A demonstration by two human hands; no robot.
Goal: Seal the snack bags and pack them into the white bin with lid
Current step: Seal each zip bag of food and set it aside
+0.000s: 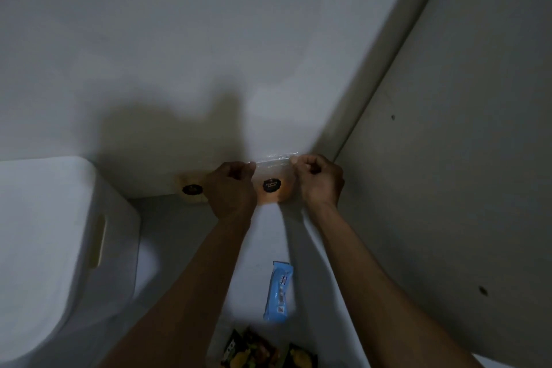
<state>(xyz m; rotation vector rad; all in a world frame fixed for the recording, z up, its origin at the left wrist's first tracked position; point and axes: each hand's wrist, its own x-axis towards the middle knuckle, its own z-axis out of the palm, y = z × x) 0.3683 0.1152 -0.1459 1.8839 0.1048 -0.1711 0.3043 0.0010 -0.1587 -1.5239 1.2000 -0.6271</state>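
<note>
Two hands work at one clear snack bag [274, 185]. Largest, left of my grip, stands the white bin [59, 248], lid on, near enough for packing. My left hand [231, 188] and right hand [319, 181] each pinch a top corner, stretching the seal strip taut, I judge, for pressing shut. Another bag [191, 190] lies just left; a blue packet [279, 291] lies nearer me.

Dim frame, centre: left hand [231, 188] and right hand [319, 181] pinch the top edge of a clear plastic snack bag with round black label [272, 188]. Second similar labelled bag [191, 190] left of it. White lidded plastic bin [59, 248] lower left. Light-blue wrapped snack bar [279, 291] and dark fruit-print packets [263, 352] bottom centre on white surface [185, 248].
</note>
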